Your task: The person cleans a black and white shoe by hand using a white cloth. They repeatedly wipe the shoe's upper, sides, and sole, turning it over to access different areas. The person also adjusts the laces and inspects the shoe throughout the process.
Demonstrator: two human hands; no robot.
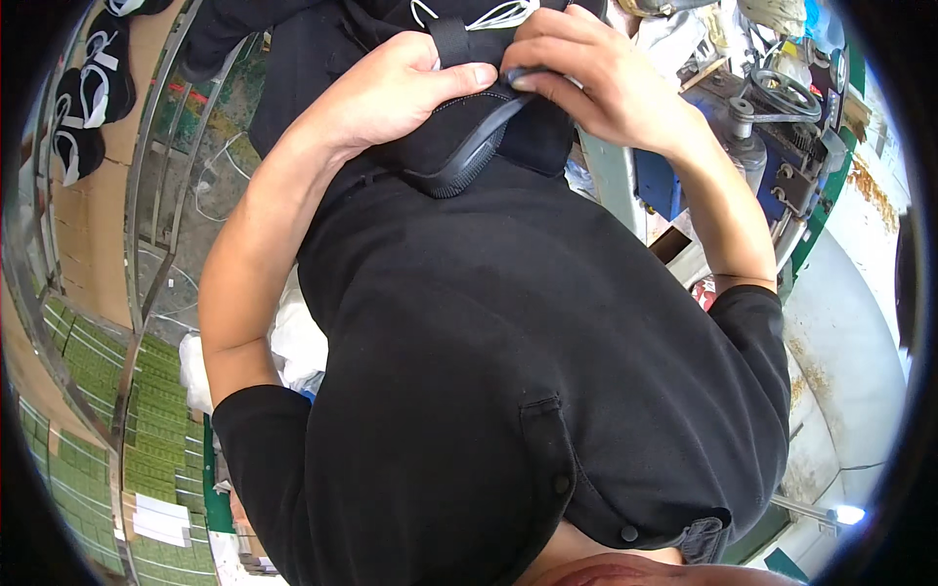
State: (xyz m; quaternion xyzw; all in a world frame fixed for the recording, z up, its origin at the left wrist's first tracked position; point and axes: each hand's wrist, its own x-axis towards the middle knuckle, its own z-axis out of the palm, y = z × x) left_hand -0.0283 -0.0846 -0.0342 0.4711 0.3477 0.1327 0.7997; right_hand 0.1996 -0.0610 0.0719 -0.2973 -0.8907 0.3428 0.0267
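Note:
In the head view, a black shoe (415,148) lies over my lap, with white laces (503,14) at its far end. Along its near end curves a dark, ridged rubber sole edge (465,164). My left hand (386,93) is wrapped round the shoe from the left, its thumb lying across the top and its other fingers mostly hidden. From the right, my right hand (601,83) pinches the upper end of the rubber edge between thumb and bent fingers. Whether that edge is fixed to the shoe there, I cannot tell.
At my left stands a metal rack (147,186) with cardboard (93,230) and several black-and-white shoes (106,78). Green sheets (161,400) lie lower on it. White plastic (298,337) is beside my left arm. To my right is a machine with a handwheel (787,96).

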